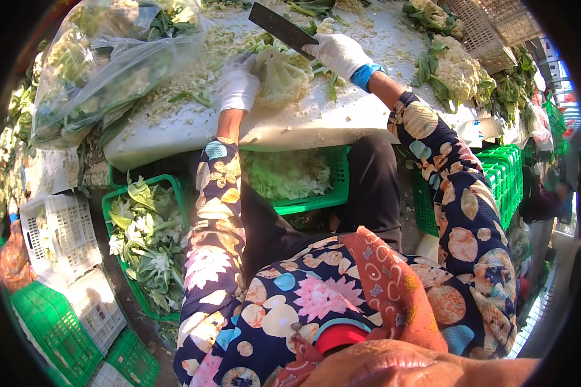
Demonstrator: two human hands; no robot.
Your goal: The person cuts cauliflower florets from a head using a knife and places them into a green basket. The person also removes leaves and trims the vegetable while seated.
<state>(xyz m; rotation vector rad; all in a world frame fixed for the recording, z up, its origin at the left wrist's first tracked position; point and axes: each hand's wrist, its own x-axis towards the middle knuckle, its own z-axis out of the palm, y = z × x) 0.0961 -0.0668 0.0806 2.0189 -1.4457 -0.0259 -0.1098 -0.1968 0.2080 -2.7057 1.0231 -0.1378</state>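
A cauliflower head (283, 80) rests on the white work table (314, 118), its stem end towards the far side. My left hand (239, 82), in a white glove, grips it from the left side. In my white-gloved right hand (341, 53) is a cleaver (281, 30) with a dark rectangular blade, pointing up and to the left. The blade is held above the stem end of the cauliflower. Bits of floret and cut leaf lie scattered around both hands. My right fingers hide the cleaver's handle.
A clear plastic bag of cauliflowers (111, 72) fills the table's left. Untrimmed cauliflowers (457, 67) lie at the right beside a pale crate (484, 31). Below the table edge stand a green crate of florets (295, 208) and a green crate of leaves (121, 261). Stacked crates (60, 237) stand farther left.
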